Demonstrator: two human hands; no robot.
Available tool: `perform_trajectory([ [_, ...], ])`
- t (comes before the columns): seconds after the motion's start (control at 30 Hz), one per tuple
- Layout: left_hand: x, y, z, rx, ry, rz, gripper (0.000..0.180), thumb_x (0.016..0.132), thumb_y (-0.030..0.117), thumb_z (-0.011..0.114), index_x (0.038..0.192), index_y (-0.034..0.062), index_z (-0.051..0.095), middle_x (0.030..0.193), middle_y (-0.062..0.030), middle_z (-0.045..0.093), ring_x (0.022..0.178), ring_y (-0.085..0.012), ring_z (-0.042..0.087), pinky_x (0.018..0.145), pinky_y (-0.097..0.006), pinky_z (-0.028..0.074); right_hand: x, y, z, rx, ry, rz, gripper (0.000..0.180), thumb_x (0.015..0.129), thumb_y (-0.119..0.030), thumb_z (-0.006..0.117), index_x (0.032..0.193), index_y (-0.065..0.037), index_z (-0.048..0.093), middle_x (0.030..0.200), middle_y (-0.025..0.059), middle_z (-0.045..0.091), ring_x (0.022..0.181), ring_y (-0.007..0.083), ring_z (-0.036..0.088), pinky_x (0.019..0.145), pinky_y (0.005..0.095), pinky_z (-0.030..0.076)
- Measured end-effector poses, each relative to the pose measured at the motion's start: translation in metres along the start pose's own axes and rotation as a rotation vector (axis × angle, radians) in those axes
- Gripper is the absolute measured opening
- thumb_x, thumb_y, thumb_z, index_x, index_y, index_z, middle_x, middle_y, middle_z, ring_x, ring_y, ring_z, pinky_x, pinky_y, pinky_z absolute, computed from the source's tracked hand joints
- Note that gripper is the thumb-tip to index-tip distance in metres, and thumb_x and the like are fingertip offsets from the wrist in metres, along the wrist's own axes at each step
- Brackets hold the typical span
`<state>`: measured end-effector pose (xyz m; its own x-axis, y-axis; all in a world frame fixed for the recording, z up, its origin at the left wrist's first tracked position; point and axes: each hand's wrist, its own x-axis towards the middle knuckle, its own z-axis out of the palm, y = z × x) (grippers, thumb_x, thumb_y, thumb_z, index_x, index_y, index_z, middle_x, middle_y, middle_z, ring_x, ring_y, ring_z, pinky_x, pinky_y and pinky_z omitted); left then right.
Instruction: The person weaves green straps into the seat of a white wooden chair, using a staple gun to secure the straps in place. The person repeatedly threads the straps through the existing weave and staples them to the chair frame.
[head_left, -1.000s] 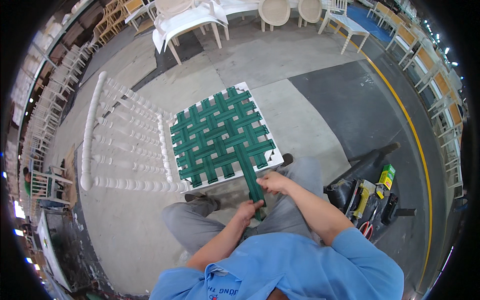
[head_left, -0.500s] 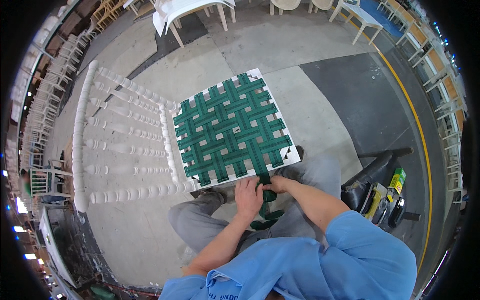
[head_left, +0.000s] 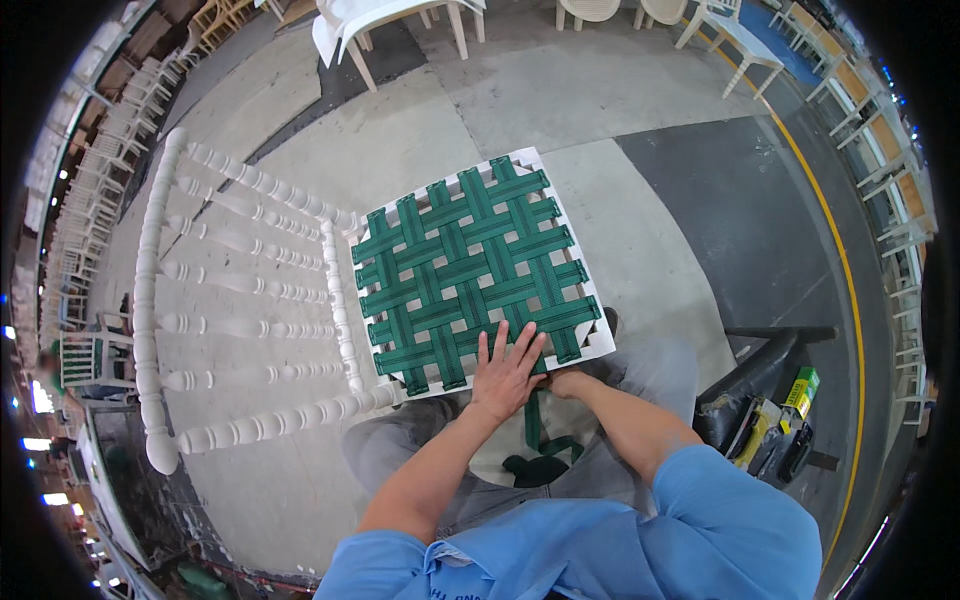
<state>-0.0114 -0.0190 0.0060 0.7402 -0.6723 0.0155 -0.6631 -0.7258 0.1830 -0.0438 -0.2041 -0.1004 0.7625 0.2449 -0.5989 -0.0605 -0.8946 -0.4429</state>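
Observation:
A white chair frame (head_left: 150,290) with turned spindles stands in front of me, its back to the left. Green webbing straps (head_left: 460,270) cross over and under each other on the seat. My left hand (head_left: 507,376) lies flat on the webbing at the near edge, fingers spread. Beside it, my right hand (head_left: 567,382) reaches in at the underside of the same edge; its fingers are hidden by the seat. Below both hands, a loose green strap (head_left: 533,420) hangs down between my knees to a dark green bundle (head_left: 535,470).
At my right, a black padded stool (head_left: 735,385) holds hand tools (head_left: 765,435) and a green-and-yellow box (head_left: 802,390). White furniture (head_left: 385,18) stands ahead. Rows of chairs line the left (head_left: 95,190) and right. A person (head_left: 50,365) is at far left.
My left hand has gone from pinching the strap below the edge to lying flat on the seat. My right hand has moved in under the edge. More of the hanging strap shows.

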Motion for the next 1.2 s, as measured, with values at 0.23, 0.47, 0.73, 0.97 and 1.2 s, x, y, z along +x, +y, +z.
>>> perform_trajectory([
  [0.23, 0.000, -0.003, 0.002, 0.000, -0.001, -0.019, 0.085, 0.094, 0.052, 0.071, 0.167, 0.0277, 0.035, 0.176, -0.0009, 0.024, 0.160, -0.0419, 0.019, 0.127, -0.069, 0.014, -0.026, -0.009, 0.001, 1.495, -0.574, 0.601, 0.054, 0.108, -0.055, 0.047, 0.110, -0.008, 0.073, 0.101, 0.0142, 0.075, 0.082, 0.0287, 0.072, 0.072, 0.0391, 0.059],
  [0.47, 0.005, 0.001, 0.008, 0.001, 0.035, 0.003, 0.084, 0.093, 0.053, 0.071, 0.166, 0.0279, 0.038, 0.176, -0.0004, 0.025, 0.161, -0.0413, 0.018, 0.127, -0.068, 0.013, -0.005, -0.035, 0.015, 2.571, -0.282, 0.431, 0.060, 0.103, -0.072, 0.045, 0.097, -0.018, 0.071, 0.092, 0.0037, 0.072, 0.074, 0.0238, 0.067, 0.057, 0.0366, 0.051],
  [0.73, 0.006, 0.000, 0.006, -0.039, 0.016, -0.010, 0.084, 0.092, 0.049, 0.074, 0.164, 0.0210, 0.041, 0.175, -0.0031, 0.028, 0.161, -0.0412, 0.020, 0.127, -0.067, 0.016, 0.045, -0.051, -0.011, 2.461, 0.139, 0.603, 0.057, 0.099, -0.073, 0.050, 0.104, -0.021, 0.072, 0.094, 0.0011, 0.071, 0.074, 0.0256, 0.067, 0.061, 0.0388, 0.054],
  [0.97, -0.058, 0.027, -0.009, -0.272, -0.008, -0.018, 0.061, 0.096, 0.027, 0.073, 0.151, 0.0093, 0.056, 0.160, -0.0116, 0.049, 0.150, -0.0421, 0.041, 0.123, -0.061, 0.030, 0.079, -0.038, 0.009, 2.459, 0.167, 0.646, 0.056, 0.099, -0.072, 0.051, 0.106, -0.021, 0.072, 0.095, 0.0019, 0.071, 0.074, 0.0260, 0.067, 0.061, 0.0401, 0.055],
  [1.2, -0.063, 0.006, 0.074, -1.941, -0.461, -1.202, 0.033, 0.112, 0.033, 0.053, 0.119, 0.0048, 0.067, 0.097, -0.0115, 0.077, 0.087, -0.0225, 0.073, 0.078, -0.041, 0.058, 0.094, -0.040, 0.024, 2.483, 0.188, 0.679, 0.055, 0.098, -0.072, 0.053, 0.109, -0.020, 0.071, 0.096, 0.0027, 0.071, 0.075, 0.0265, 0.067, 0.062, 0.0414, 0.056],
])
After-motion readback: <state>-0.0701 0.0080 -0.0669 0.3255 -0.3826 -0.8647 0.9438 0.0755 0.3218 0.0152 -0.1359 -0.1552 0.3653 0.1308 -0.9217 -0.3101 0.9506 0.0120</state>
